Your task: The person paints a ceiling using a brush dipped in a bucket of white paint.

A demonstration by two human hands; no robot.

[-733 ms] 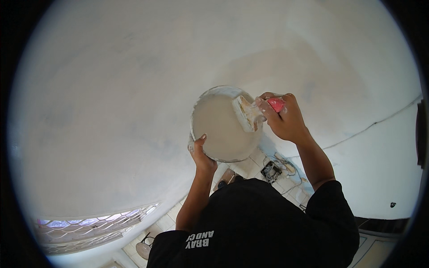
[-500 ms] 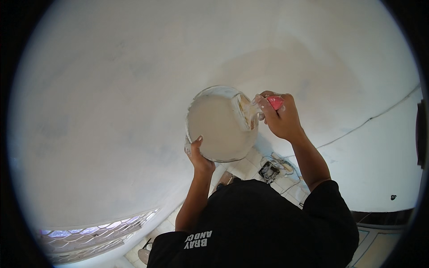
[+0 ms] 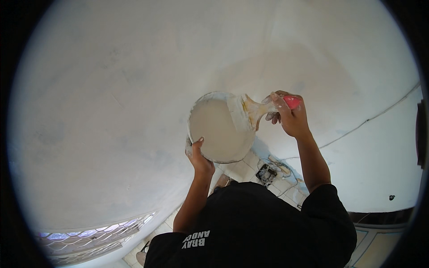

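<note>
My left hand [image 3: 196, 156] grips the lower left rim of a round bucket [image 3: 193, 117], thumb over the edge and fingers around the outside. Off-white paint [image 3: 216, 129] fills much of what I can see inside it. In my right hand [image 3: 289, 114] is a wide paintbrush [image 3: 254, 110], held closed around its pale handle with a red end. The brush's broad bristles, coated in white, lie over the right part of the bucket's opening. Whether their tip touches the paint I cannot tell. White smears mark the fingers of both hands.
A pale, patchy wall [image 3: 111, 98] spreads ahead and to both sides. A cable [image 3: 353, 131] runs along it at right. On the tiled floor below are a dark paint-stained tray [image 3: 267, 174] and tangled cords. A latticed window [image 3: 89, 234] is at lower left.
My right hand has moved right and slightly up, raising the brush so that more of its bristles and handle show. The bucket stays almost in place in my left hand.
</note>
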